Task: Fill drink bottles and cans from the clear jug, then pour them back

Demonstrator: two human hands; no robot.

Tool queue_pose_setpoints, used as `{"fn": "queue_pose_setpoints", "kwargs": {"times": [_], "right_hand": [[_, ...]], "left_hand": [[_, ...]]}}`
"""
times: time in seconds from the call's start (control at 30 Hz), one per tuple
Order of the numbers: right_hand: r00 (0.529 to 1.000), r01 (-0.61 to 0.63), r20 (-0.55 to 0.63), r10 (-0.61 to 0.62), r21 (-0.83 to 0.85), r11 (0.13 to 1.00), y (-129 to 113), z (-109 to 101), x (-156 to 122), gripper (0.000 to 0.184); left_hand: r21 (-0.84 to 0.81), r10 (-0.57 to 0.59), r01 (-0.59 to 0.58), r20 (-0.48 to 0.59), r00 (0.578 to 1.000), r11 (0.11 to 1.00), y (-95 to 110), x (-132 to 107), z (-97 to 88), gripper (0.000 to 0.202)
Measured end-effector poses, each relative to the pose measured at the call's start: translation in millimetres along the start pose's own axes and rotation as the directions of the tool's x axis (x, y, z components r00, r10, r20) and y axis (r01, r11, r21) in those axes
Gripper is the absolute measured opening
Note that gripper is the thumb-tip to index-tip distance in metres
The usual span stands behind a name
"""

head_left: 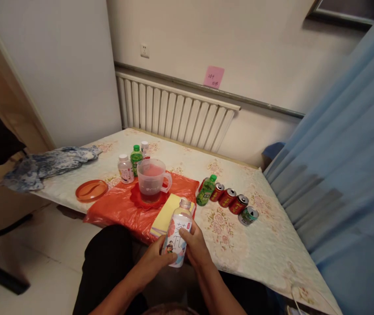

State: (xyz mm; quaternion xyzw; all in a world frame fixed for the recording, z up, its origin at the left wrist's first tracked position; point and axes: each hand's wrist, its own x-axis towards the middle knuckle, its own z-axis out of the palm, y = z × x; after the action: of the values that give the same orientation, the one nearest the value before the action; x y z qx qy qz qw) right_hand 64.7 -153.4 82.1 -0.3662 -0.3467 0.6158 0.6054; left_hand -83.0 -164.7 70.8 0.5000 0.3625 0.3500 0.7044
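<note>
Both my hands grip a drink bottle (177,236) with a white, pink and blue label, tilted slightly over the table's front edge. No cap shows on its neck. My left hand (156,258) wraps its lower left side, thumb across the label. Around the right side curls my right hand (195,243), its thumb on the label's middle. Just behind the bottle lies a yellow cloth (167,210). Further back, a clear measuring jug (150,183) with liquid low inside stands on a red scalloped dish (136,199).
Red plastic sheeting (108,208) lies under the dish and cloth. Capped bottles, one green (136,158) and one white (125,169), stand behind the jug. Right are another green bottle (206,191) and several opened cans (228,197). An orange lid (91,191) lies left.
</note>
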Motion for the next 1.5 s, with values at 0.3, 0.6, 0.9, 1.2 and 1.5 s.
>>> {"fn": "queue_pose_setpoints", "kwargs": {"times": [0.3, 0.6, 0.9, 1.2, 1.5], "right_hand": [[0.999, -0.038, -0.034, 0.04, 0.053, 0.998, -3, 4, 0, 0.047], [1.0, 0.007, 0.012, -0.007, 0.018, 1.0, 2, 3, -5, 0.051], [1.0, -0.009, 0.003, 0.009, 0.022, 1.0, 3, 1, -5, 0.048], [0.999, -0.028, -0.023, 0.029, 0.058, 0.998, -1, 3, -4, 0.05], [0.997, -0.053, -0.046, 0.06, 0.152, 0.987, 0, 3, -3, 0.05]], "left_hand": [[-0.039, -0.031, 0.031, -0.007, 0.999, 0.999, 11, -4, 9.5, 0.066], [0.082, 0.058, -0.047, -0.142, 0.988, 0.996, 9, -1, 12.4, 0.059], [0.122, 0.06, -0.042, -0.146, 0.987, 0.992, 12, -4, 15.8, 0.054], [0.227, 0.019, 0.041, -0.256, 0.966, 0.973, 12, 4, 21.9, 0.052], [0.291, 0.028, 0.064, -0.3, 0.953, 0.955, 14, 3, 21.9, 0.053]]}}
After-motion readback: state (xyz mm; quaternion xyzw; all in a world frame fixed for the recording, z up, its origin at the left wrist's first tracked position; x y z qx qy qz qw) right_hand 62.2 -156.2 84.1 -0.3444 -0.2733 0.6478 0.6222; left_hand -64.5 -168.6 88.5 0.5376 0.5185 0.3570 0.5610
